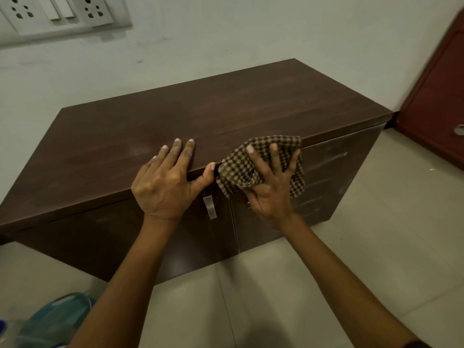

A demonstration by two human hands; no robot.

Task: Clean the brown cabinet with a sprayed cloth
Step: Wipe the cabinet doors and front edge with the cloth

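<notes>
A low brown cabinet [195, 114] stands against the white wall, its flat top and two front doors in view. My left hand [167, 183] rests palm down on the top's front edge, fingers spread, thumb hooked over the edge. My right hand [272, 182] presses a brown-and-cream checked cloth [238, 169] flat against the upper part of the right door, just below the top's edge. Pale smears streak the right door [326, 172] beside the cloth. A metal handle [209, 207] hangs on the left door below my left thumb.
A reddish-brown door [437, 101] stands at the right, close to the cabinet's end. A wall socket panel [62, 13] is at the upper left. A clear bluish plastic bottle [57, 315] lies on the tiled floor at the lower left.
</notes>
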